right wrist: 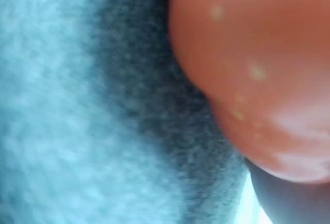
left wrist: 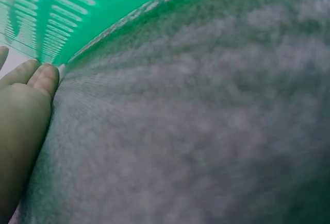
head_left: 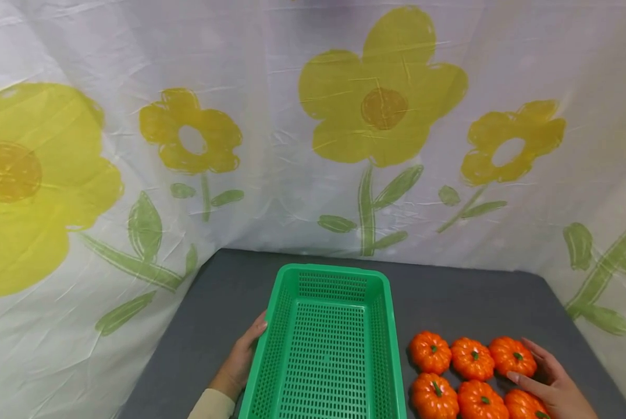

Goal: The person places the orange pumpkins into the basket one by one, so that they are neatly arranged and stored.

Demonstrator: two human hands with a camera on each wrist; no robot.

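Your right hand (head_left: 559,381) has its thumb and fingers around a shiny orange ribbed toy pumpkin with a green stem (head_left: 513,356), so it's just left of your palm; can't tell how firm the grip is. Right wrist cam only gets glossy orange skin up close, while the head cam catches five more pumpkins (head_left: 472,359) left of and nearer you than that hand. Your left hand (head_left: 242,352) is touching the green slotted plastic basket (head_left: 326,349) on its right. Left wrist cam shows those straight fingers against the outer wall, mostly hidden up top.
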